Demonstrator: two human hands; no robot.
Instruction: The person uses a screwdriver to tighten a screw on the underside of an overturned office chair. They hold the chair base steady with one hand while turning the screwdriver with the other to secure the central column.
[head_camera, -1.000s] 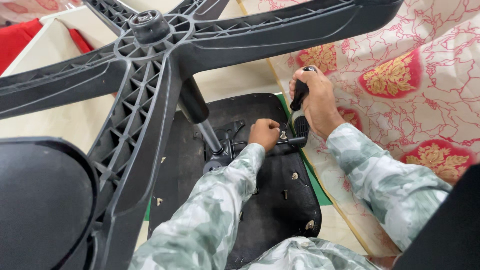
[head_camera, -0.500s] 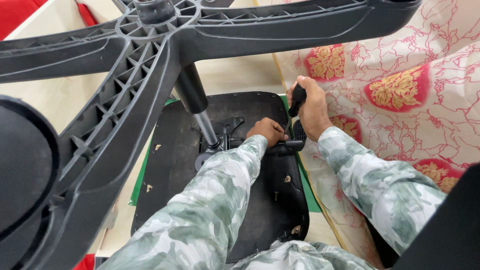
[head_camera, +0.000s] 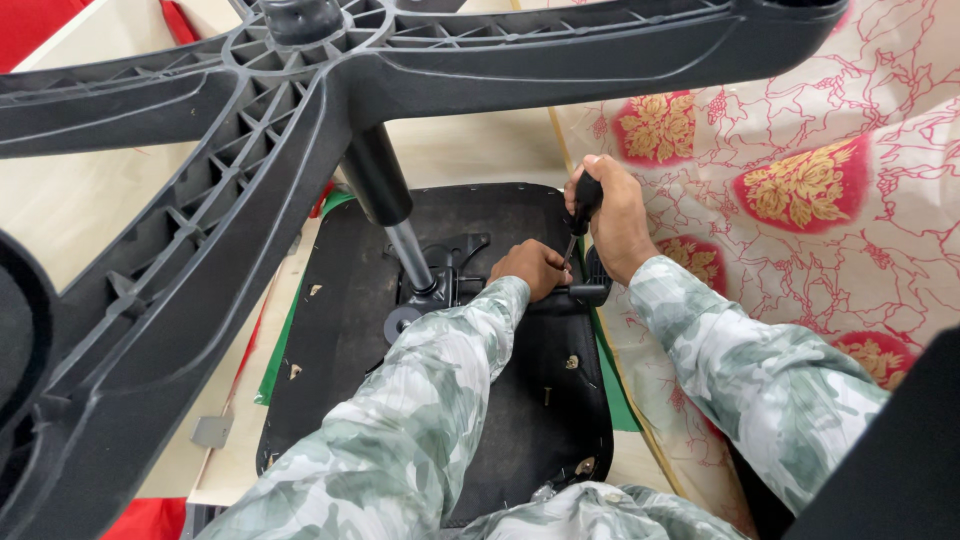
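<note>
While an upturned office chair fills the frame, a person in pale green patterned sleeves works at the middle of the picture. The right hand (head_camera: 612, 215) is wrapped in a closed fist around the black handle of a thin-shafted screwdriver (head_camera: 580, 212), just right of centre. Its long axis runs nearly upright in the picture, tilted slightly, with the handle toward the top and the tip pointing down and a little left, into the black metal mechanism plate (head_camera: 450, 270) on the black fabric underside of the seat (head_camera: 345, 330).

The left hand (head_camera: 530, 268) sits just beside the tip, fingers curled together over the plate's lever bar; what they pinch, if anything, cannot be told.

Above, the black plastic five-spoke chair base (head_camera: 300, 110) spreads across the upper and left parts of the frame, on a silver and black gas cylinder (head_camera: 395, 215) rising from the plate.

Judging from this, the tip could slip off its fastener and jab the left hand's knuckles, because they lie so close. The heavy base might also sway and shift the seat on the pale wooden surface (head_camera: 80, 220).
</note>
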